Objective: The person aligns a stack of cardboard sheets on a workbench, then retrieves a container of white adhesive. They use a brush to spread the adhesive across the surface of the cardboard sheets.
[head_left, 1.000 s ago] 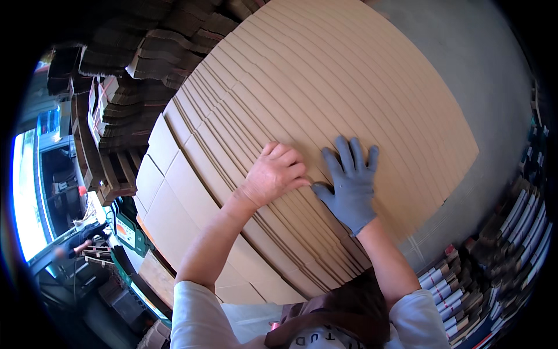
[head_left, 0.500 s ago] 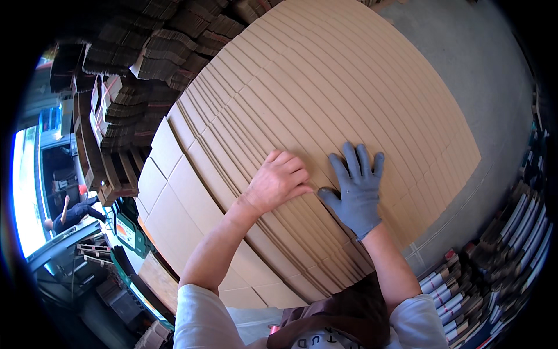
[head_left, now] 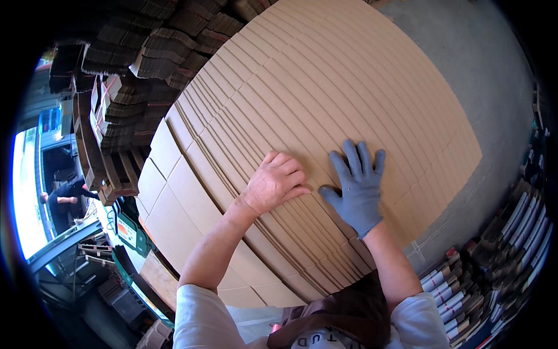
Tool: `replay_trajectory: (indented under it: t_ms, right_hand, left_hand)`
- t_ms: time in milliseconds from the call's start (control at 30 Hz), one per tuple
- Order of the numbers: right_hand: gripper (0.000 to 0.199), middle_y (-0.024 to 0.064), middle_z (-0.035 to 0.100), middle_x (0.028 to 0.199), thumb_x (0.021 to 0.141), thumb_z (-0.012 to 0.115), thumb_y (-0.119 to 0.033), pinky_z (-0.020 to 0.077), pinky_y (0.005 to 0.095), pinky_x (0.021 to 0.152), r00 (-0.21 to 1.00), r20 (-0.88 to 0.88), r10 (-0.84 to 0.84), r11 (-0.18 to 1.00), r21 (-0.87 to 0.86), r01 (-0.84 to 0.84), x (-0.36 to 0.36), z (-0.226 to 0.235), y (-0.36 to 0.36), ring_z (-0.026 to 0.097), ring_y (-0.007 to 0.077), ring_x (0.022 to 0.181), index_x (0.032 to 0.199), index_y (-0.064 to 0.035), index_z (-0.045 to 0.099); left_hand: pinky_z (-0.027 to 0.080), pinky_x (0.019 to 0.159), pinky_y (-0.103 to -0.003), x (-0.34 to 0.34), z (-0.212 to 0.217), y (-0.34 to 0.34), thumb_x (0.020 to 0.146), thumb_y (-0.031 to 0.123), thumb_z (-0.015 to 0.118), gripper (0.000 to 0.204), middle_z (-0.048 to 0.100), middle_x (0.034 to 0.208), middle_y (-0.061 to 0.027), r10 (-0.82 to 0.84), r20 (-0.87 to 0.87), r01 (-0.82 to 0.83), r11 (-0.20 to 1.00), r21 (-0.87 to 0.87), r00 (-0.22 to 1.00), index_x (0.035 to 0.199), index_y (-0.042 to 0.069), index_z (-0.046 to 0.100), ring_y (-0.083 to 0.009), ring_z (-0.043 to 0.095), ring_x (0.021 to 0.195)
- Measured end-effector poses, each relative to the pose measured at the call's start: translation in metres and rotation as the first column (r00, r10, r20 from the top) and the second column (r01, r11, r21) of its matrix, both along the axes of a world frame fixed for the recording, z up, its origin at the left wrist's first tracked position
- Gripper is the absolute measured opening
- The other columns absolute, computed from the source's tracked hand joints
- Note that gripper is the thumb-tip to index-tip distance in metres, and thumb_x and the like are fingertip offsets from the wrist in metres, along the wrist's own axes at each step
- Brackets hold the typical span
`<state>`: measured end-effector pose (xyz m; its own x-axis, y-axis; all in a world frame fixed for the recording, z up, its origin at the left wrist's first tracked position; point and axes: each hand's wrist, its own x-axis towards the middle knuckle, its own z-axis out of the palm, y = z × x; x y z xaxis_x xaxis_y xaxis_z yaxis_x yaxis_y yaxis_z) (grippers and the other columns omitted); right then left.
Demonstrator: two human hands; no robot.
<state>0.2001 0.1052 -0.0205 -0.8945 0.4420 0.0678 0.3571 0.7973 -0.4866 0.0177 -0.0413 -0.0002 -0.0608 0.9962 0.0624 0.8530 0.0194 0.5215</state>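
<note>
A wide spread of overlapping flat cardboard sheets (head_left: 325, 87) lies before me, their edges fanned in long parallel steps. My left hand (head_left: 275, 182), bare, rests on the middle of the fan. Its fingers are bent and closed at a sheet's edge, with the fingertips partly hidden beneath the hand. Just to its right, my right hand (head_left: 357, 189) wears a grey glove. It lies flat on the cardboard with fingers spread and holds nothing.
Bundled flat cardboard (head_left: 157, 55) is piled at the far left beside a wooden pallet (head_left: 110, 168). More stacked bundles (head_left: 447, 296) stand at the lower right. Grey floor (head_left: 459, 64) borders the sheets on the right. Another person (head_left: 64, 200) is at the far left.
The dark gap between sheets below my right hand has closed. My left hand has shifted slightly left, while the right hand has barely moved. The person at far left has changed posture.
</note>
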Motion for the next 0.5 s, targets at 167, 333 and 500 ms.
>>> replay_trajectory:
  t_ms: [167, 333, 500]
  right_hand:
    - [0.076, 0.0153, 0.041, 0.145, 0.066, 0.082, -0.037, 0.0195, 0.0715, 0.106, 1.000, 0.013, -0.001, 1.000, 0.003, 0.001, 0.001, 0.000, -0.001, 0.037, 0.0397, 0.133, 0.132, -0.0111, 0.053]
    - [0.062, 0.0162, 0.041, 0.145, 0.080, 0.073, -0.033, 0.0194, 0.0711, 0.106, 1.000, -0.008, 0.028, 1.000, -0.002, -0.028, 0.003, 0.001, 0.003, 0.037, 0.0403, 0.133, 0.133, -0.0099, 0.053]
    - [0.053, 0.0171, 0.042, 0.144, 0.088, 0.065, -0.027, 0.0231, 0.0649, 0.109, 0.994, -0.107, 0.021, 0.998, -0.056, -0.027, 0.011, -0.004, 0.012, 0.038, 0.0425, 0.132, 0.134, -0.0068, 0.050]
  left_hand:
    - [0.042, 0.086, -0.039, 0.001, -0.001, -0.001, 0.073, 0.032, 0.079, 0.028, 0.059, 0.094, -0.0018, 0.002, 0.002, -0.002, 1.000, 0.025, 1.000, 0.085, 0.012, 0.063, -0.0237, 0.054, 0.094]
    - [0.042, 0.086, -0.039, 0.000, -0.002, 0.000, 0.073, 0.032, 0.080, 0.028, 0.059, 0.092, -0.0015, 0.002, 0.010, -0.002, 1.000, 0.025, 1.000, 0.083, 0.012, 0.064, -0.0241, 0.055, 0.093]
    - [0.041, 0.087, -0.039, -0.001, -0.003, 0.002, 0.073, 0.032, 0.080, 0.028, 0.058, 0.091, -0.0015, 0.003, 0.021, -0.004, 0.999, 0.046, 1.000, 0.082, 0.012, 0.063, -0.0241, 0.055, 0.092]
